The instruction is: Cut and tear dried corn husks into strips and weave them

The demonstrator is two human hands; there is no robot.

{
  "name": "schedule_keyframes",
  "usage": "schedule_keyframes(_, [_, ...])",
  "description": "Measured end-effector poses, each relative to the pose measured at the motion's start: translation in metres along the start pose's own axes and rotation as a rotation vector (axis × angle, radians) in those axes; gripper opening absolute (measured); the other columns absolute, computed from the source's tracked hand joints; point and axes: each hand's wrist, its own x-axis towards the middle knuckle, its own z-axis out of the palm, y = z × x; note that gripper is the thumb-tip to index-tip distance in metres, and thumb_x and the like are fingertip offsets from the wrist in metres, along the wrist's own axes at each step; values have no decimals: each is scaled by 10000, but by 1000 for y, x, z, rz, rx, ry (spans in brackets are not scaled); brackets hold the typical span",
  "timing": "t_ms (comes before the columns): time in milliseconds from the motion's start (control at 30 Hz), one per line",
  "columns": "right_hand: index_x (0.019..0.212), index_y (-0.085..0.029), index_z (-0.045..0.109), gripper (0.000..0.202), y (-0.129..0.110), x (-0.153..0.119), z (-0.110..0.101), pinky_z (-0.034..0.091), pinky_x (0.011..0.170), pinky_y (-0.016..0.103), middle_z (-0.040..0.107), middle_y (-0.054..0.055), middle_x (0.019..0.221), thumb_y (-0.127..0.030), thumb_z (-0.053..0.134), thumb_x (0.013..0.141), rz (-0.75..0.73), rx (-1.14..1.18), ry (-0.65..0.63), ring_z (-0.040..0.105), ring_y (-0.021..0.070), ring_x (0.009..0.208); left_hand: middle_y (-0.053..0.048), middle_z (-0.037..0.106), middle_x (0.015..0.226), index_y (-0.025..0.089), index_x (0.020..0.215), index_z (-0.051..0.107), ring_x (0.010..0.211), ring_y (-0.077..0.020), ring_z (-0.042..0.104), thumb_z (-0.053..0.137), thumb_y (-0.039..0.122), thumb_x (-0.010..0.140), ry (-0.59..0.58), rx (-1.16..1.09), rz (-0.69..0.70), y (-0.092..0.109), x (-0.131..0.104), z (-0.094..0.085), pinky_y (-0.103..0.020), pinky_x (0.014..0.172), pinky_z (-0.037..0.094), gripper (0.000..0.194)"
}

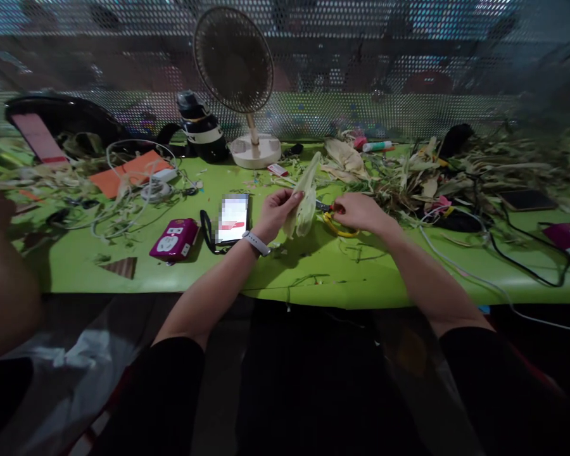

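Observation:
Pale green corn husk (304,206) stands up from the fingers of my left hand (279,212), which pinches it near its middle. My right hand (356,212) grips a pair of scissors (341,228) with yellow and red handles. The short grey blades point left and reach close to the husk's right side; whether they touch it I cannot tell. Both hands are just above the green tabletop (285,272). A lit phone (234,218) lies left of my left wrist, beside a black ring-shaped stand.
A white fan (254,149) and dark bottle (204,130) stand at the back. Heaped dried husks (422,174) spread along the right. A purple power strip (175,239), cables and an orange sheet (130,173) lie left. Another person's arm (4,272) is at the left edge.

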Motion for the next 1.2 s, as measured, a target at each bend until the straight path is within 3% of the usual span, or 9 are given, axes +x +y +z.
schedule_keyframes(167, [700,-191,671,135,-18,-5,14,389,605,296,666,41,698,-320,674,740,-45,165,30,537,159,616,46,616,678,182,757,635,608,-60,550,796,428,691,146,-55,81,-4,2,1,-192,587,442,301])
schedule_keyframes(300, [835,-168,682,286,-32,-8,24,432,658,294,696,38,791,-442,687,752,-60,477,-40,575,148,677,39,676,748,188,843,621,656,-66,612,813,415,665,78,-138,6,-6,2,1,-206,657,499,346])
schedule_keyframes(500, [740,-167,638,287,-32,-5,34,400,583,261,595,-21,649,-428,741,681,-24,786,-97,485,101,588,12,707,785,183,901,617,672,-88,638,821,456,638,-57,-124,-68,-5,-2,3,-226,652,518,431])
schedule_keyframes(600, [674,-168,614,289,-27,-1,28,382,542,246,555,-33,606,-403,780,649,-3,832,-4,452,85,554,-18,714,880,190,985,628,740,-106,650,787,455,689,-91,-63,-50,-7,1,0,-242,684,523,428])
schedule_keyframes(700, [705,-182,602,266,-18,5,15,402,525,239,575,-35,618,-358,791,642,67,915,197,477,86,544,-40,680,864,176,996,634,750,-125,633,721,490,753,4,165,8,-13,6,-6,-245,651,493,406])
schedule_keyframes(767, [780,-195,606,276,-13,8,9,437,528,241,611,-36,643,-326,801,636,140,990,213,519,98,552,-33,628,790,149,890,650,677,-122,578,823,442,638,61,507,57,-19,8,-11,-249,619,452,424])
schedule_keyframes(867, [786,-185,600,293,-13,9,9,448,515,228,616,-39,616,-278,822,619,234,1012,122,540,97,536,-30,596,749,146,725,623,628,-117,519,822,345,638,-40,828,36,-28,10,-14,-267,615,428,295])
schedule_keyframes(1000, [734,-162,591,223,-21,6,19,431,491,204,580,-52,567,-198,795,652,279,1003,15,498,69,483,-3,590,685,174,729,541,611,-108,519,658,231,792,19,690,-8,-34,12,-13,-249,597,432,145])
schedule_keyframes(1200, [687,-170,558,172,-22,5,24,440,491,195,595,-35,576,-105,718,695,314,998,-73,515,68,485,11,637,732,196,897,468,648,-105,618,658,161,769,129,267,-26,-31,16,-13,-225,588,490,232])
